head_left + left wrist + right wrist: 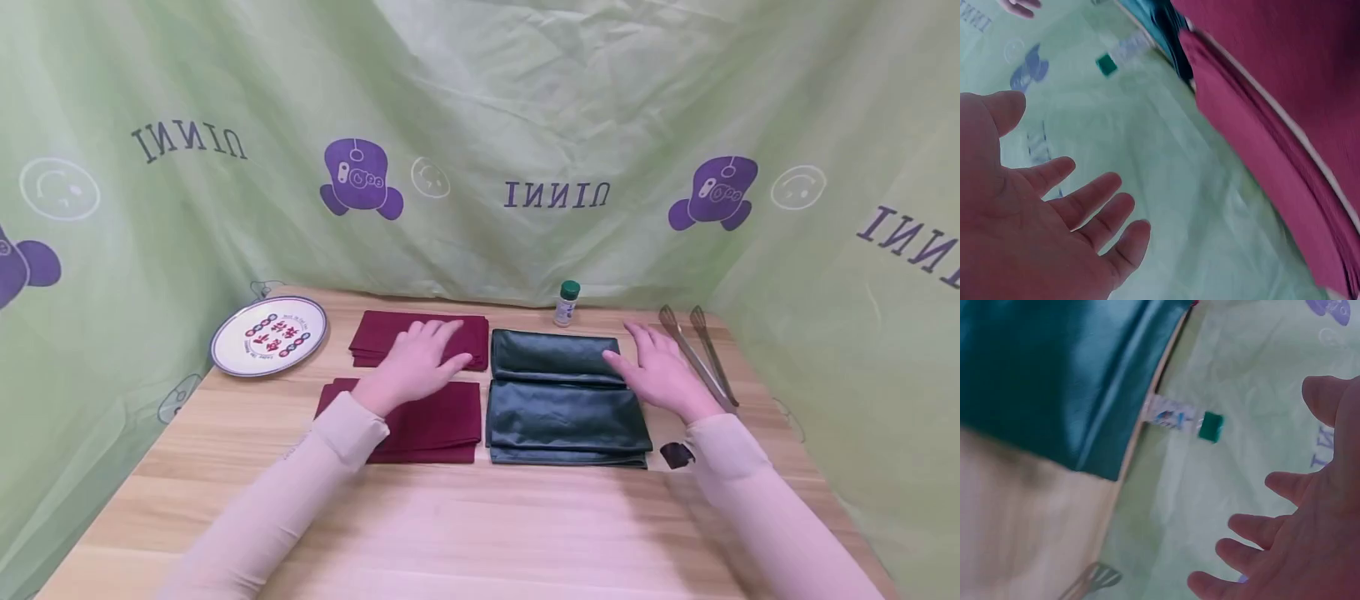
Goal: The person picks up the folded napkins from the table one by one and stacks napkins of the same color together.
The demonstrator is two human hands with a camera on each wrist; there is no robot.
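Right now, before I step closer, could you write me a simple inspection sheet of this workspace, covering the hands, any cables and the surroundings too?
Surface: light wood-grain table.
Job's things: two folded maroon cloths on the left, one behind the other; two folded glossy dark green cloths beside them, arranged likewise.
Clutter: blue-rimmed white plate, back left; green-capped shaker bottle, behind the green cloths; slotted-head tongs, right; small black item near the right cuff, unidentifiable.
Hands: left hand above the maroon cloths, right hand near the green cloths' right edge; both open, holding nothing.
Cables: nothing seen.
Surroundings: pale green curtain with purple figures and mirrored lettering.
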